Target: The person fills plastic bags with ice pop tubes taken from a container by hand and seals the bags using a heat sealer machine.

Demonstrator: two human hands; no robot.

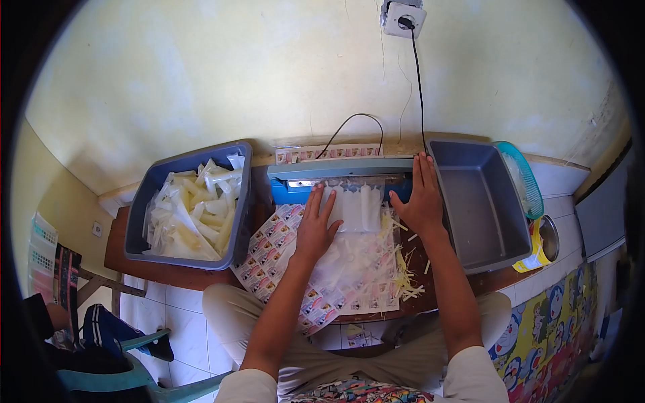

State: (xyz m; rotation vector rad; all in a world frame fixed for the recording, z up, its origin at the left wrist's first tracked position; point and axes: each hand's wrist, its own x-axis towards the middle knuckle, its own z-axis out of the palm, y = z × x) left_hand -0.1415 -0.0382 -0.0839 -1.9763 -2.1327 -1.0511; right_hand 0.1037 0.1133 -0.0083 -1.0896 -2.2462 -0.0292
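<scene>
A blue impulse sealer point(282, 195) stands against the wall, its long grey arm point(342, 169) lying across the top. Several filled clear plastic packets point(363, 209) lie side by side in front of it, their upper ends at the sealer's edge. My left hand point(314, 227) rests flat at the left side of these packets with its fingers spread. Over at the right end of the sealer, my right hand point(422, 201) has its fingers stretched onto the grey arm and its thumb apart. Printed label sheets point(275, 252) and a pile of thin cut strips point(405, 272) lie below.
On the left, a grey tub point(240, 232) holds many filled plastic packets. Another grey tub point(477, 208) stands right of the sealer, with a teal basket point(531, 185) and a yellow can point(537, 248) beyond it. A black cord point(419, 87) runs up to the wall socket point(403, 20).
</scene>
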